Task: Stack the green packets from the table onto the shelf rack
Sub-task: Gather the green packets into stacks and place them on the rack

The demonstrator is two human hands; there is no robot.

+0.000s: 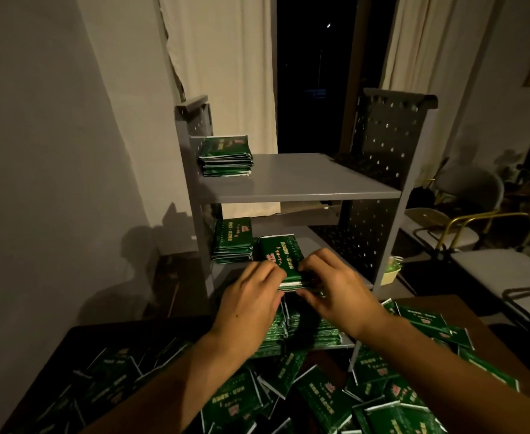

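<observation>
At frame centre, the left hand [251, 297] and right hand [335, 286] grip a small stack of green packets [284, 255] from either side at the middle shelf of a grey shelf rack [304, 186]. Another stack [232, 241] sits just left of it; one more [226, 156] lies on the upper shelf. Loose packets [320, 396] cover the dark tabletop [69, 343] along the bottom.

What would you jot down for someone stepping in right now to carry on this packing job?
Left hand and right hand together grip a bundle of green packets at the middle shelf of the grey rack.
Done: one stack on the top shelf, one stack on the middle shelf, more lower down.
Left: set this bundle down; many loose packets remain on the table.
</observation>
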